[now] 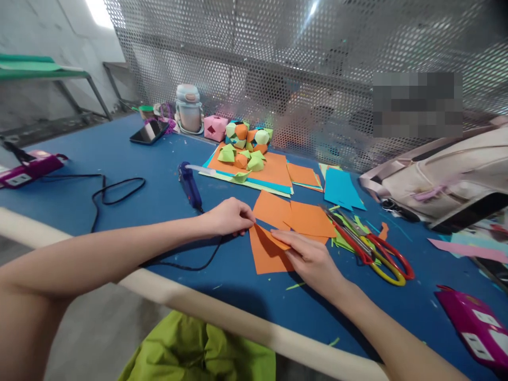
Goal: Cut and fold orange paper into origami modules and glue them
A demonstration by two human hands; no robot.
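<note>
My left hand (pixel 232 217) pinches the far left corner of an orange paper square (pixel 268 259). My right hand (pixel 311 256) grips the same paper from the right, fingers on top along a raised, partly folded-over flap. Just beyond lie more orange squares (pixel 313 218), flat on the blue table (pixel 222 296). A blue glue gun (pixel 190 188) with a clear glue stick rests past my left hand. Right of my right hand, red-handled scissors (pixel 392 256) and yellow-handled scissors (pixel 384 270) lie over green paper scraps (pixel 343 241).
Folded paper balls (pixel 237 132) and green folded pieces (pixel 256 160) sit on stacked coloured sheets (pixel 273 164). Behind are a pink paper box (pixel 215 128), a bottle (pixel 189 108) and a phone (pixel 149 132). A bag (pixel 432 169) and a purple power strip (pixel 472 323) stand right.
</note>
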